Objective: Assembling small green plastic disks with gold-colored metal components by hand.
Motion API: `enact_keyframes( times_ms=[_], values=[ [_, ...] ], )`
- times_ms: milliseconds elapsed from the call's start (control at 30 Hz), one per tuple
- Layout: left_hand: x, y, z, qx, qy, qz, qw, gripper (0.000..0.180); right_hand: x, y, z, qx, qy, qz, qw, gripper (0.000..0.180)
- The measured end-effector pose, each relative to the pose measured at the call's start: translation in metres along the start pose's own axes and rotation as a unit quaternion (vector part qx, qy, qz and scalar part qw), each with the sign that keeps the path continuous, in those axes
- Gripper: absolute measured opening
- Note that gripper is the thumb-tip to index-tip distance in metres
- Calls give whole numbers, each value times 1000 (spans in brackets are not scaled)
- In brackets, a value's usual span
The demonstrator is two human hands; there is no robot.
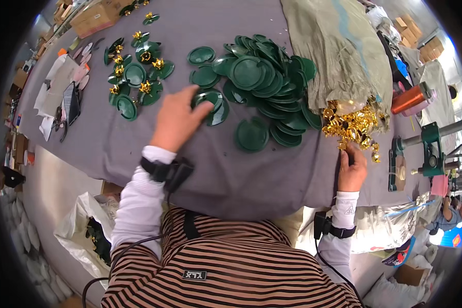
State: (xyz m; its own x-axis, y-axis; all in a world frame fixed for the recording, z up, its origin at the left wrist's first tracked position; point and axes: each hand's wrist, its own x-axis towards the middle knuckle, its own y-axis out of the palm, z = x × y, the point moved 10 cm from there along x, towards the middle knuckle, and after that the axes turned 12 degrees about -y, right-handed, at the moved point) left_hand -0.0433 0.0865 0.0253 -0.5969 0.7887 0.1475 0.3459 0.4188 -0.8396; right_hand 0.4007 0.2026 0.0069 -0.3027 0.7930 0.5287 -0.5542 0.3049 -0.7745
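I am pressing my left hand (177, 123) flat, fingers spread, on a green disc (212, 100) at frame centre, while my right hand (352, 172) is pinching a gold piece (350, 149) beside the gold heap (350, 126), centre right.

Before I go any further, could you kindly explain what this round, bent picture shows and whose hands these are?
There is no machine here. The picture comes from a wide camera worn on a person's head, looking down at their own two hands, which is why straight edges curve near the rim. The striped shirt at the bottom is the wearer's.

The work surface is a table under a grey cloth. On it lies a heap of green plastic discs, and further left a group of discs with gold flowers fitted on them. A sack spills loose gold flowers.

The left hand rests on a green disc at the edge of the heap. The right hand pinches one small gold piece from the spill. Both wrists wear black bands.
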Motion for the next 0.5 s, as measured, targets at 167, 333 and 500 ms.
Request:
enact_keyframes(
  times_ms=[167,333,500],
  values=[
    [-19,23,-47,-36,72,28,996,50,9,-15,15,-11,-59,-34,998,30],
    [-32,22,-57,-177,60,54,981,71,3,-2,2,71,42,-61,995,20],
    [-31,41,-30,-361,-82,158,916,66,-2,-5,3,135,27,-71,988,23]
  ],
)
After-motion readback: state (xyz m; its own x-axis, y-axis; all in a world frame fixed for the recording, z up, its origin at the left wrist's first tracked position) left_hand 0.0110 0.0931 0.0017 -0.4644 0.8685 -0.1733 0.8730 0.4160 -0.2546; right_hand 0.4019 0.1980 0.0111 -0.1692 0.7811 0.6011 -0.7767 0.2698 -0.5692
